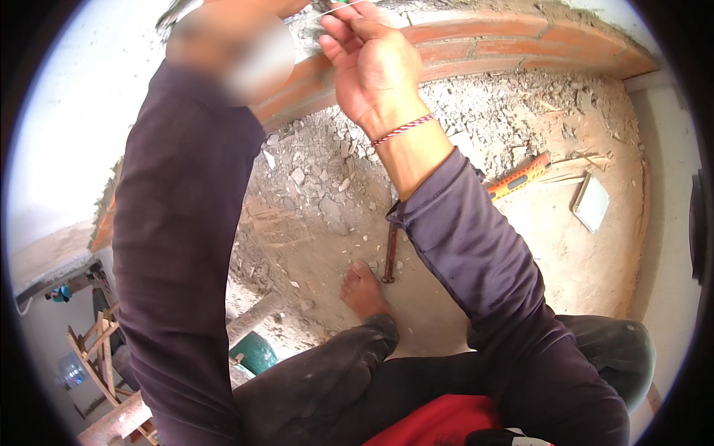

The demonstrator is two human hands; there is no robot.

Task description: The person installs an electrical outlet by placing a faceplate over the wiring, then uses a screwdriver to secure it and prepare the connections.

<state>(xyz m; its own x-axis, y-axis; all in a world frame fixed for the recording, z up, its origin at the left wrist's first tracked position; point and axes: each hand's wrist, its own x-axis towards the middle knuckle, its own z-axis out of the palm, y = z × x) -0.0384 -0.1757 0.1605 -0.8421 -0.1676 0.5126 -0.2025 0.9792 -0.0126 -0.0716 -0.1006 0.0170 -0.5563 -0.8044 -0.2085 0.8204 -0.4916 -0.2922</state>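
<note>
Both my arms, in dark sleeves, reach up to the top edge of the view. My right hand [379, 70], with a red-and-white cord bracelet [404, 128] at the wrist, is raised palm toward me before the wall. Its thumb and fingertips pinch together at the frame's edge on a thin white strand [332, 10], with a small green bit [340, 3] beside it. Of my left hand [281, 7] only a strip of skin shows; a blurred patch and the frame's edge hide its fingers. Orange-red brick courses [483, 37] run behind the right hand.
Broken rubble [327, 175] covers the floor along the bricks. A rusty metal bar [391, 249] lies near my bare foot [363, 291]. To the right lie an orange tool handle [520, 177] and a pale flat box [592, 202]. A green bucket [254, 352] and wooden frame [100, 349] stand left.
</note>
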